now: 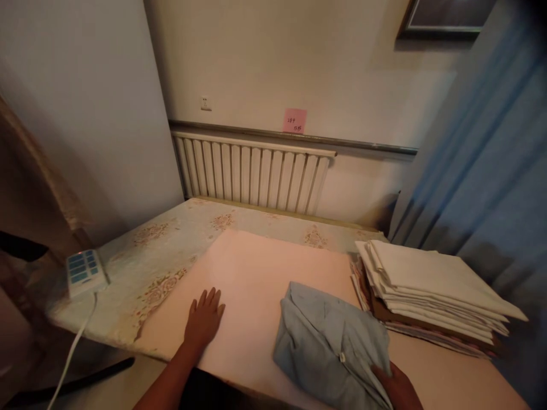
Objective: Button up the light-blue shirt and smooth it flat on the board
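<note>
A cream wall (256, 62) backs the scene, with a blue curtain (478, 159) hanging at the right and a tall white panel (89, 108) at the left. Below stands a table under a floral tablecloth (179, 233); its far edge runs along a white radiator (252, 171). A pale pink sheet (252, 267) covers much of the tablecloth, reaching the table's near edge and leaving the flowered left end and a strip along the far edge exposed.

Toward the table's right end rises a stack of folded cloths (436, 285), mostly cream, with brown and patterned layers lower down. Just left of it, by the near edge, a folded grey-blue garment (325, 324) lies on the pink sheet, creased and slightly askew. A dark-framed picture (444, 17) is cut off at the top.

The left hand (204, 319) lies palm down on the pink sheet near the table's near edge, fingers extended and a little apart, holding nothing. The right hand (395, 384) grips the garment's right edge; some of its fingers are hidden.

A white power strip (85, 272) sits near the table's left corner, its white cord (77, 341) dropping over the near edge. On the wall are a pink note (294, 121) with handwriting and a smaller socket (205, 103). A small white spot (342, 357) shows on the garment.
</note>
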Demonstrator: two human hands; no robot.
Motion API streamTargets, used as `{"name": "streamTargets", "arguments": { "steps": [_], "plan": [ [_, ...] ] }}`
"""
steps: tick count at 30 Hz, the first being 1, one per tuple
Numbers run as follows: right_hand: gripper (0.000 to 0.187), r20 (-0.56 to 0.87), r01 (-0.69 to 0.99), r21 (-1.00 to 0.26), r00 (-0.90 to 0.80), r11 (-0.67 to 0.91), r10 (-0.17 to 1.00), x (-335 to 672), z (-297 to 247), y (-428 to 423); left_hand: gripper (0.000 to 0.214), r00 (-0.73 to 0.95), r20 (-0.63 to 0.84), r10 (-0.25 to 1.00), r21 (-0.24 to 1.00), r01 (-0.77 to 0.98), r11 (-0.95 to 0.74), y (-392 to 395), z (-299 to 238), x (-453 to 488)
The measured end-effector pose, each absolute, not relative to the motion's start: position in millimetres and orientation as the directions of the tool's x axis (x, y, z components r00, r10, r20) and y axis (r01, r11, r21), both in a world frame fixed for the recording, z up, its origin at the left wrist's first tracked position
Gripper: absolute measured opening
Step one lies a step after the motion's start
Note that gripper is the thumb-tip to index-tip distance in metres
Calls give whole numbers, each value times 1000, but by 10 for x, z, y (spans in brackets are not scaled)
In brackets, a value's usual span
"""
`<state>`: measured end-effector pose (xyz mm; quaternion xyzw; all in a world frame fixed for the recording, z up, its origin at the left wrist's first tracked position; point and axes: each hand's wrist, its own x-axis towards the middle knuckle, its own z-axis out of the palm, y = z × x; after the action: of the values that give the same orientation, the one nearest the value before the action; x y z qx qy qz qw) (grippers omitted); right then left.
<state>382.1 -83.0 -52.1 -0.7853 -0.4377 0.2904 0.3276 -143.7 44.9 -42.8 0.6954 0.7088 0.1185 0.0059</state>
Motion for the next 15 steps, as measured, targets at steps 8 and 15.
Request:
{"name": "streamTargets", "arguments": {
  "steps": [8,15],
  "plan": [
    [53,-184,490,-775,430,-400,884,3838,-534,-872,61,-180,152,972,54,983,174,316,-426,-2095],
    [55,-168,507,-766,437,-396,884,3809,-511,-896,57,-337,169,926,34,941,336,98,-387,-2397]
  ]
}}
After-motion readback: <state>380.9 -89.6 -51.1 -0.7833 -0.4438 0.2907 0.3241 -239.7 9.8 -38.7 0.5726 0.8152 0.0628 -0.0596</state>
